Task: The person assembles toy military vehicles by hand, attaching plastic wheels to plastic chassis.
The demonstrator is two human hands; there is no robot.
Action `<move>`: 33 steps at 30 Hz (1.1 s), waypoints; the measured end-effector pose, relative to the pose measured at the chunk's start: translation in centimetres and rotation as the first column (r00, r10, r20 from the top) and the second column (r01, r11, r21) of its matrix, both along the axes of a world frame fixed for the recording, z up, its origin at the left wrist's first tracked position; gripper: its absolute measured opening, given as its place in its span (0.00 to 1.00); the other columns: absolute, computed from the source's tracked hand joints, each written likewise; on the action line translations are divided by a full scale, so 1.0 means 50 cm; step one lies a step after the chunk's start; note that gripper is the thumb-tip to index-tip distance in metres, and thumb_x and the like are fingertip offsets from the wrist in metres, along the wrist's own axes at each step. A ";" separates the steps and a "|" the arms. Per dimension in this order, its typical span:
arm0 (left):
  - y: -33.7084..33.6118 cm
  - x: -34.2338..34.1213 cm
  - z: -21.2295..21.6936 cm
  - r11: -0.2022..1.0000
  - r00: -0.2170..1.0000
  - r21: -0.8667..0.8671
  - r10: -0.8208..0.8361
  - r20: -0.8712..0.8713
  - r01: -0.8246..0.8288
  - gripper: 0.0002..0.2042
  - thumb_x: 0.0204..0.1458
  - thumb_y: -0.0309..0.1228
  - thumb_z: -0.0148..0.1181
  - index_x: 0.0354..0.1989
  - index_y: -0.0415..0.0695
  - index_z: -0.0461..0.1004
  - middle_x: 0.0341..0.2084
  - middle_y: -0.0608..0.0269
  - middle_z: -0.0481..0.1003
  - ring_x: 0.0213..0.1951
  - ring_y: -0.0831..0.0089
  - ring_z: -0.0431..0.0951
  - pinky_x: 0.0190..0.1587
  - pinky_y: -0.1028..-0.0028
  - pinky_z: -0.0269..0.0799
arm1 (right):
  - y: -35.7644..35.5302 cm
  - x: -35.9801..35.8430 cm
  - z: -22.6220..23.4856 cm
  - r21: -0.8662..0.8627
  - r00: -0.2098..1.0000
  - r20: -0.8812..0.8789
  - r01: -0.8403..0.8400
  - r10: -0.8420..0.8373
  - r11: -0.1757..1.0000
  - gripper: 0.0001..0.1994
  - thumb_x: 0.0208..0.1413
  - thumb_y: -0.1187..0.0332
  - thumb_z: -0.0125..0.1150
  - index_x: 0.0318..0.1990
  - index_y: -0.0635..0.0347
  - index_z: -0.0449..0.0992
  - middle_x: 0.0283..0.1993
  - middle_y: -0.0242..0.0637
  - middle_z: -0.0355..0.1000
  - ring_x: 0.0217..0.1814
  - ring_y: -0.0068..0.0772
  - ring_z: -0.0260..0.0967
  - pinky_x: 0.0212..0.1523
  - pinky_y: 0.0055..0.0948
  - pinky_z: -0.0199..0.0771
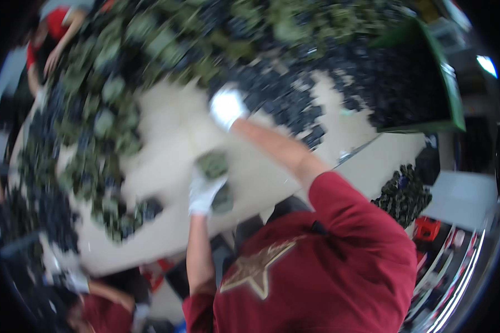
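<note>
My left hand [201,193], in a white glove, is closed on a dull-green piece [213,164] above the pale table. A darker green part [223,200] shows on the other side of the fingers; I cannot tell whether it is the same piece. Motion blur hides its exact kind. My right hand [228,109], also white-gloved, reaches across to the near-left edge of a spread of small dark blue-black pieces [286,91]. Its fingers are smeared and overexposed, so their pose and anything in them do not show.
Green pieces [103,111] heap along the table's [166,133] far and left sides. A green bin [453,100] lies tipped at the right, dark pieces spilling out. A person in red [58,25] works far left, another [103,311] lower left. A dark-green pile [404,194] sits right.
</note>
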State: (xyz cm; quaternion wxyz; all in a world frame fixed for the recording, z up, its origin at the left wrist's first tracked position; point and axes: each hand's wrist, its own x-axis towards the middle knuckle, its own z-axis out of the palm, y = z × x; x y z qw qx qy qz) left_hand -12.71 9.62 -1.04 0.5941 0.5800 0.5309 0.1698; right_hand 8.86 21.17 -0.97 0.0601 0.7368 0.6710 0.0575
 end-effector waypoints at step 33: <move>-0.089 -0.043 -0.038 0.947 0.933 -0.038 0.320 0.167 -0.318 0.35 0.44 0.26 0.71 0.62 0.40 0.62 0.53 0.60 0.72 0.52 0.69 0.73 0.55 0.69 0.71 | -0.319 0.098 -0.067 0.069 0.741 -0.567 -0.392 0.359 0.917 0.31 0.44 0.58 0.66 0.58 0.56 0.68 0.53 0.46 0.70 0.53 0.48 0.68 0.52 0.44 0.69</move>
